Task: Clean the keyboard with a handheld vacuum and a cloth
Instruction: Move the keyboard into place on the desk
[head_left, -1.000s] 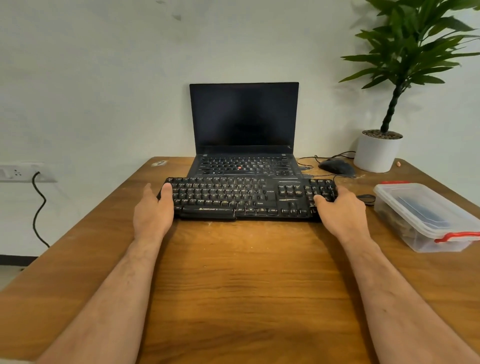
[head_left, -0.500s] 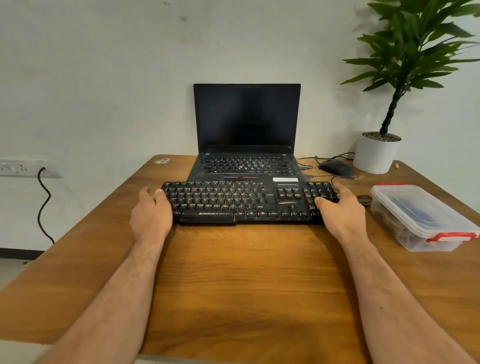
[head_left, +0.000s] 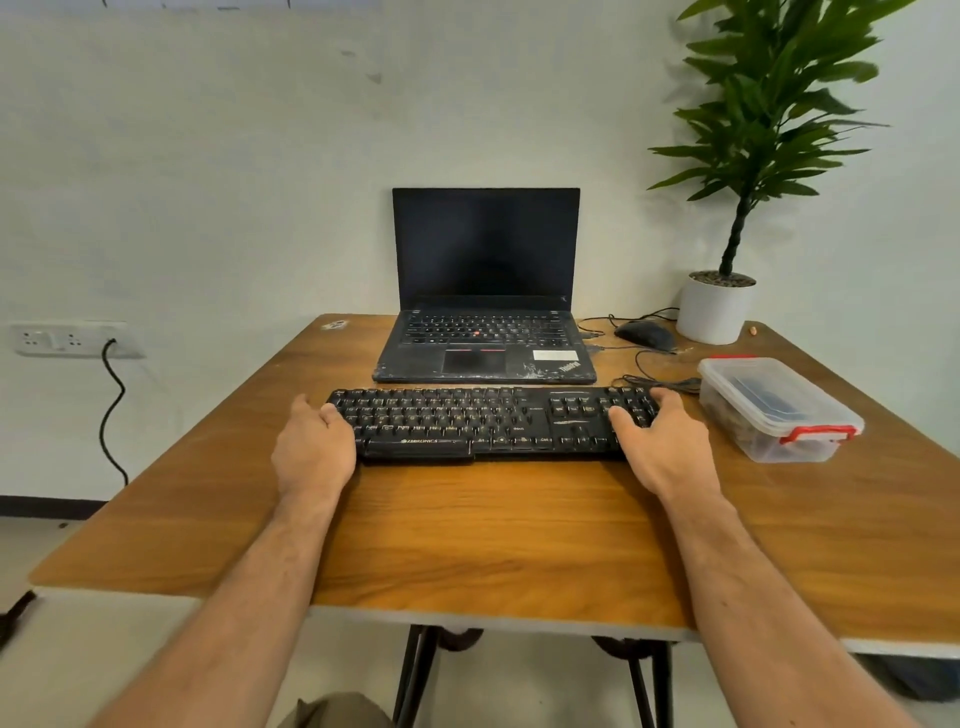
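Note:
A black, dusty keyboard (head_left: 488, 423) lies flat across the middle of the wooden table (head_left: 493, 540), just in front of the laptop. My left hand (head_left: 311, 449) grips its left end, thumb on the top edge. My right hand (head_left: 660, 447) grips its right end, thumb over the number pad. No handheld vacuum or cloth shows in the head view.
An open black laptop (head_left: 485, 332) with a dark screen stands behind the keyboard. A wired mouse (head_left: 644, 333) and a white potted plant (head_left: 714, 312) sit at the back right. A clear plastic box (head_left: 774, 408) with red clips lies right of the keyboard. A wall socket (head_left: 72, 339) is at left.
Both hands have drawn the keyboard toward me, off the laptop's front edge, leaving a gap that shows the laptop's palm rest. The view has pulled back and shows the table's near edge.

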